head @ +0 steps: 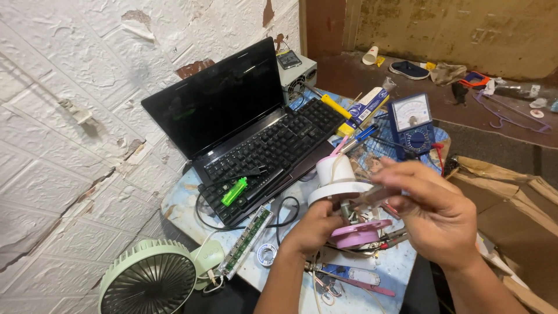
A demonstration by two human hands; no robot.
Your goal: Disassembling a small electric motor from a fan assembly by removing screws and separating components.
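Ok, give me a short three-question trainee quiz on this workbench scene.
1. True or false: the laptop screen is dark.
2. Which hand grips the white and pink device from below: left hand or right hand?
3. What lies on the laptop keyboard? A) green lighter B) solder spool C) blue multimeter

Key: 1 true; 2 left hand; 3 A.

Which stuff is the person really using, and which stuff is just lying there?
In use:
- white and pink gadget, held by the left hand
- thin tool, in the right hand

Lying about:
- laptop
- green lighter
- blue meter
- green fan
- solder reel
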